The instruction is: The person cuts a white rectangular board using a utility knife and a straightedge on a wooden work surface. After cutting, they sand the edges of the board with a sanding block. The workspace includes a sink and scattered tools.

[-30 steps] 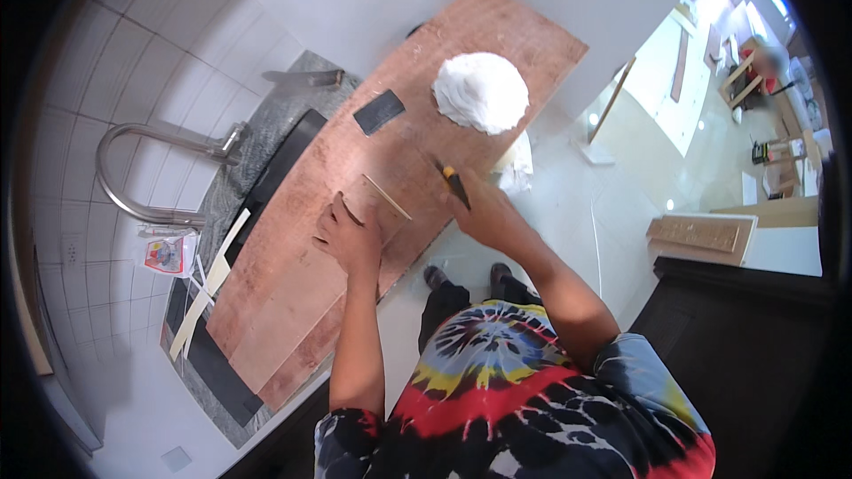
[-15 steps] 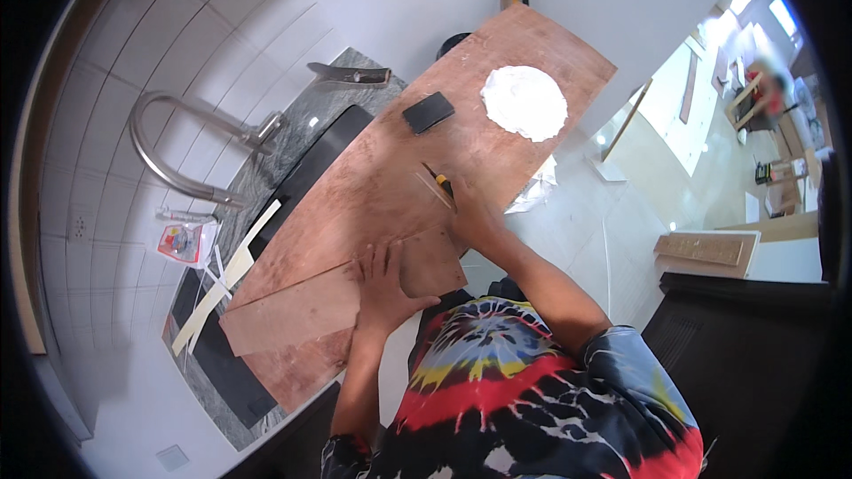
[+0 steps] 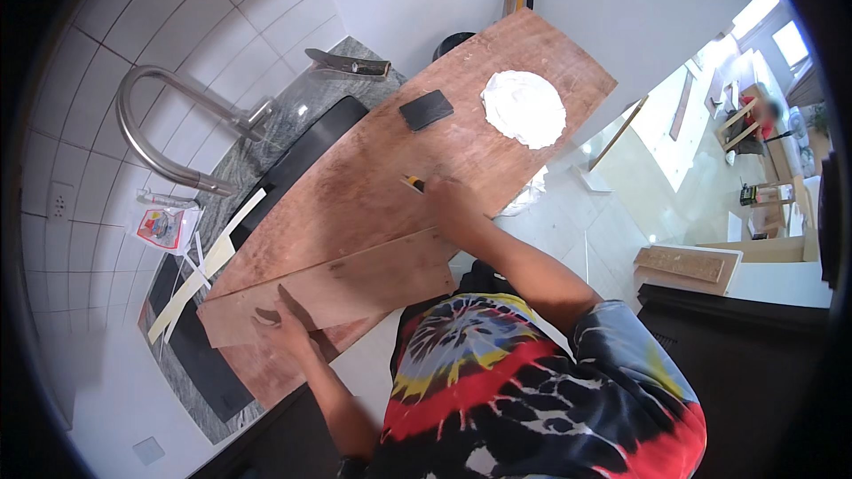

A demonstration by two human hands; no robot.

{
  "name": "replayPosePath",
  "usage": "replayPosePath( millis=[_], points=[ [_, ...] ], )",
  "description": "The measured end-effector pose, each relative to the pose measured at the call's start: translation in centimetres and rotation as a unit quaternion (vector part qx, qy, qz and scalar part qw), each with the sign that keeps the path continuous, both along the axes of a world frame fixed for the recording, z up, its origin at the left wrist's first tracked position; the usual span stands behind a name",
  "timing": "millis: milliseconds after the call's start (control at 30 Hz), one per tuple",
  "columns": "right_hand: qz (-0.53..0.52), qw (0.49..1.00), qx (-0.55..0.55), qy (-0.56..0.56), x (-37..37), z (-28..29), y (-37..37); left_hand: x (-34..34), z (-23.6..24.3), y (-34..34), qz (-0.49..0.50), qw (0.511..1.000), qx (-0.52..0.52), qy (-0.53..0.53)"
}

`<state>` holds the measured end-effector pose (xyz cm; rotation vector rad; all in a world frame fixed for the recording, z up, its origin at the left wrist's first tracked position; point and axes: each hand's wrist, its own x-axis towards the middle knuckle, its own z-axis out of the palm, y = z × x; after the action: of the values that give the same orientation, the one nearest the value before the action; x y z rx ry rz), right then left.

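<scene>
A large reddish-brown wooden board (image 3: 355,186) lies slantwise over the sink and counter. A narrower plywood strip (image 3: 382,268) rests along its near edge. My left hand (image 3: 286,330) is over the strip's left part, thumb and fingers apart and holding nothing; a shadow falls beside it, and whether it touches the wood I cannot tell. Closed around a yellow-and-black utility knife (image 3: 414,183), my right hand (image 3: 451,208) is above the middle of the board. The knife's body is mostly hidden in the fist. A dark flat rectangular piece (image 3: 427,110) and a wrinkled white round bundle (image 3: 524,109) lie farther up the board.
On the left, a curved metal faucet (image 3: 169,168) rises by the dark sink (image 3: 319,133). Pale strips (image 3: 209,266) and a clear plastic packet (image 3: 161,226) lie on the counter. A curved, dark-handled tool (image 3: 348,64) is behind. Another person (image 3: 761,115) is far right.
My left hand has shifted left along the strip and no longer presses flat on it. My right hand has moved slightly left with the knife. The view has shifted a little.
</scene>
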<state>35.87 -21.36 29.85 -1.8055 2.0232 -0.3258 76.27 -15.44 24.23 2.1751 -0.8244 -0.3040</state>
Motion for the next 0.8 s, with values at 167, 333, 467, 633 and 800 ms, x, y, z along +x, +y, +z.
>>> replayPosePath(
  millis=[167, 333, 467, 633, 800],
  points=[
    [0.037, 0.996, -0.003, -0.082, -3.5, -0.9, 0.7, -5.7, 2.4, -4.8, 0.085, 0.971, 0.196, -0.106],
    [-0.068, 0.944, -0.073, -0.315, -11.8, 0.2, 8.4, -5.8, 4.2, -5.3, 0.128, 0.955, 0.267, -0.022],
    [-0.366, 0.804, -0.019, -0.468, -23.9, -3.2, 15.6, -4.0, 1.5, -6.8, 0.137, 0.961, 0.239, 0.014],
    [-0.448, 0.728, -0.061, -0.515, -30.7, -10.4, 14.8, -4.9, 3.6, -7.0, 0.047, 0.977, 0.112, 0.178],
    [-0.358, 0.757, -0.015, -0.547, -29.0, -14.9, 9.2, -8.0, 4.4, -5.4, 0.111, 0.967, -0.058, 0.223]
  ],
)
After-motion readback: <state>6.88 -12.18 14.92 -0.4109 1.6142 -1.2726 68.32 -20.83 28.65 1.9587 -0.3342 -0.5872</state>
